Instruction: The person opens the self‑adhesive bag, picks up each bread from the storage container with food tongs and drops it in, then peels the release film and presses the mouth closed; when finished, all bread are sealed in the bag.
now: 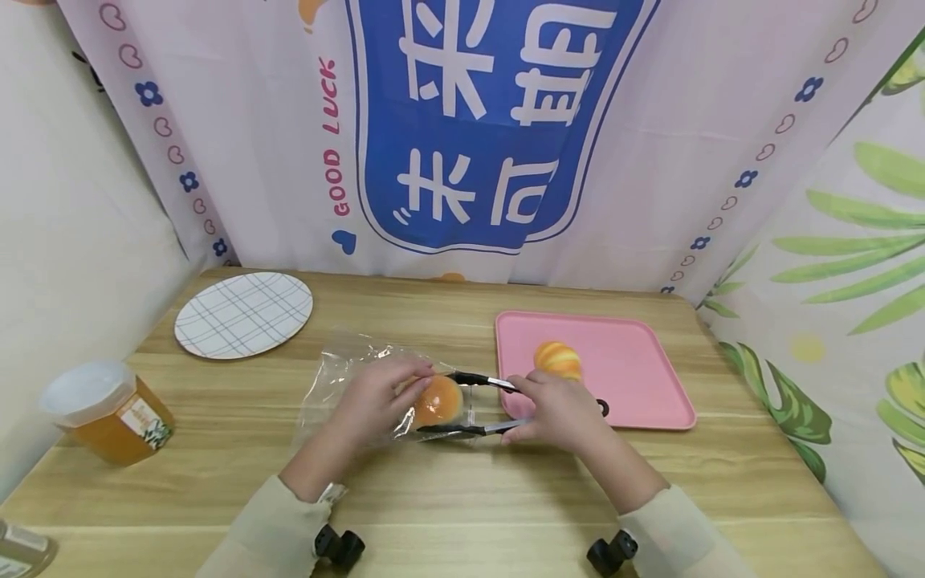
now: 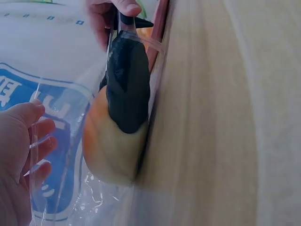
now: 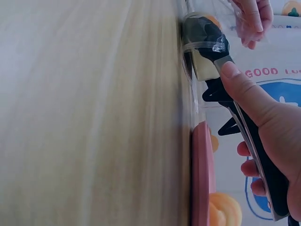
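My right hand (image 1: 560, 409) grips a pair of tongs (image 1: 473, 378) with black tips and metal arms; the thumb lies along one arm in the right wrist view. Between the spread black tips sits a round golden bun (image 1: 441, 400), pale on its underside. Bun and tips are inside the mouth of a clear plastic bag (image 1: 325, 387), whose edge crosses the tongs in both wrist views. My left hand (image 2: 21, 155) pinches the bag's film between thumb and fingers, beside the bun. Part of the bag lies hidden behind the left hand in the head view.
A pink tray (image 1: 636, 377) stands at the right, carrying a striped yellow bread roll (image 1: 558, 359). Toward the back left lies a white checked plate (image 1: 246, 315). An amber jar with a pale lid (image 1: 119, 413) and another small jar (image 1: 25, 550) stand along the left side.
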Tool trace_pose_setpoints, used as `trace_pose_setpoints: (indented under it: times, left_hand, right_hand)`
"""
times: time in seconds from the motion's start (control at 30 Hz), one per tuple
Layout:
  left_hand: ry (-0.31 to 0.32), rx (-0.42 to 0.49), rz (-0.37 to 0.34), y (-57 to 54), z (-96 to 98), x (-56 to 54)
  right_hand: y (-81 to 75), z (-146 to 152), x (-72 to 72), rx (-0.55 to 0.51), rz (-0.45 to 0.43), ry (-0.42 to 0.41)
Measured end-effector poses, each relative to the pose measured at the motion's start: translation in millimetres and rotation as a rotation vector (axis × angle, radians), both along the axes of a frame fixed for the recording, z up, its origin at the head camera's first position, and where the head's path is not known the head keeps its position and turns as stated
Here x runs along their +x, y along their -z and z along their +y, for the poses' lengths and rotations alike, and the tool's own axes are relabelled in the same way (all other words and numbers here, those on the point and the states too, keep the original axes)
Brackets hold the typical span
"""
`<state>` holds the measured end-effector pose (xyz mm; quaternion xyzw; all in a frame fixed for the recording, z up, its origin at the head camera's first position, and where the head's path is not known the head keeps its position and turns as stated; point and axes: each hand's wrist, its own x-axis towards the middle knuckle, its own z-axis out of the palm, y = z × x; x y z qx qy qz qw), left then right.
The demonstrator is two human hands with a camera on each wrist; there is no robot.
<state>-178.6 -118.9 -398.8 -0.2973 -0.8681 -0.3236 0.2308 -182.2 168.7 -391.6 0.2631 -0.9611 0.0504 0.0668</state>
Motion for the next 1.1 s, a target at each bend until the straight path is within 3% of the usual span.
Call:
trace_pose_setpoints:
  times: [0.2, 0.33, 0.73, 1.1]
  left_hand:
    - [-0.024, 0.083, -0.161, 3.5, -2.4, 5.1]
    - [0.006, 0.122, -0.200, 7.3, -1.9, 5.9]
    - [0.041, 0.127, -0.175, 12.3, 4.0, 5.6]
    - [0.036, 0.133, -0.173, 10.1, 2.7, 9.0]
  right_hand:
    - [5.4, 3, -1.7, -0.070, -0.083, 0.023]
    - [6.5, 1, -2.9, -0.099, -0.083, 0.003]
    - [-0.4, -16, -4.0, -0.058, -0.041, -0.045]
    - [-0.7, -16, -13.5, -0.160, -0.294, 0.033]
